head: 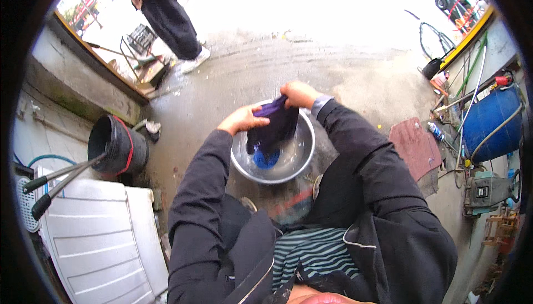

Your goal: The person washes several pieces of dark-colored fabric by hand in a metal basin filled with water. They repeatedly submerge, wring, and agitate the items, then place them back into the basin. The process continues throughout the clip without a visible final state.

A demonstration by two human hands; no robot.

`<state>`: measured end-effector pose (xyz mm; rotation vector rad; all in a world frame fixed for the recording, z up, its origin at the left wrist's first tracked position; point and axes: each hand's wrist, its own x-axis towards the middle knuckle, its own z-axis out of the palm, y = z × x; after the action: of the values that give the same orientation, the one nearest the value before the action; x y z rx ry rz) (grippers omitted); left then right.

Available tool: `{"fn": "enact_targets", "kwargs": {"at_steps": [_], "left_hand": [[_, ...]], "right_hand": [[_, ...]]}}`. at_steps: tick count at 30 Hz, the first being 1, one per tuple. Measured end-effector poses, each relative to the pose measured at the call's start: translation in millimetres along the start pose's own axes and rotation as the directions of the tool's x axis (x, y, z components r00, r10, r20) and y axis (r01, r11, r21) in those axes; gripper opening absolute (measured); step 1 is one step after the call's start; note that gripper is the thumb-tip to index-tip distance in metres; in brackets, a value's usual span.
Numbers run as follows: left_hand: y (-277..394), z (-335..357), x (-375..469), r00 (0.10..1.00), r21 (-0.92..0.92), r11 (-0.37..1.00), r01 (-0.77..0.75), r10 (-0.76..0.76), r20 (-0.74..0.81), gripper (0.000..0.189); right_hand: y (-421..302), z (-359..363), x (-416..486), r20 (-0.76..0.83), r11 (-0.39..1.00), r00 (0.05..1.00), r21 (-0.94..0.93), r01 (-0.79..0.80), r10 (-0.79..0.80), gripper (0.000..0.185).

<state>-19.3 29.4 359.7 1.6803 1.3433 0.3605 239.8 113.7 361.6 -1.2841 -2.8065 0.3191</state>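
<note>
A dark purple cloth (272, 129) hangs between my two hands over a round metal basin (308, 154). My left hand (245, 120) grips its upper left edge, thumb laid across the front. At the upper right corner, my right hand (300, 94) is closed around the fabric. The cloth's lower end hangs down inside the basin's rim. Just below it, a blue object (266, 159) shows in the basin, partly covered by the cloth; I cannot tell what it is. The basin stands on the wet concrete floor in front of my feet.
A black bucket (139, 148) with long-handled tools stands left, beside a white ribbed panel (95, 237). To the right are a reddish mat (415, 148), a spray can (435, 130) and a blue barrel (491, 125). Another person (166, 21) stands at upper left near a dustpan (148, 60).
</note>
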Motion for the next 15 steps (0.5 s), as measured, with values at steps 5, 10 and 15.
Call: {"fn": "enact_targets", "kwargs": {"at_steps": [5, 10, 15], "left_hand": [[27, -1, -7, 0.987, -0.390, 0.914, 0.110, -0.054, 0.151, 0.063], [33, -3, -4, 0.998, -0.495, 0.869, -0.012, 0.038, 0.042, 0.034], [26, -2, 3, 1.000, -0.435, 0.901, -0.003, -0.004, -0.015, 0.022]], "right_hand": [[-3, 14, 3, 0.069, 0.999, 0.997, 0.035, 0.015, -0.018, 0.038], [-15, 11, -3, 0.129, 0.957, 0.989, 0.287, 0.034, -0.074, 0.046], [-33, -13, -23, 0.234, 0.849, 0.969, 0.525, -0.057, -0.080, 0.044]]}}
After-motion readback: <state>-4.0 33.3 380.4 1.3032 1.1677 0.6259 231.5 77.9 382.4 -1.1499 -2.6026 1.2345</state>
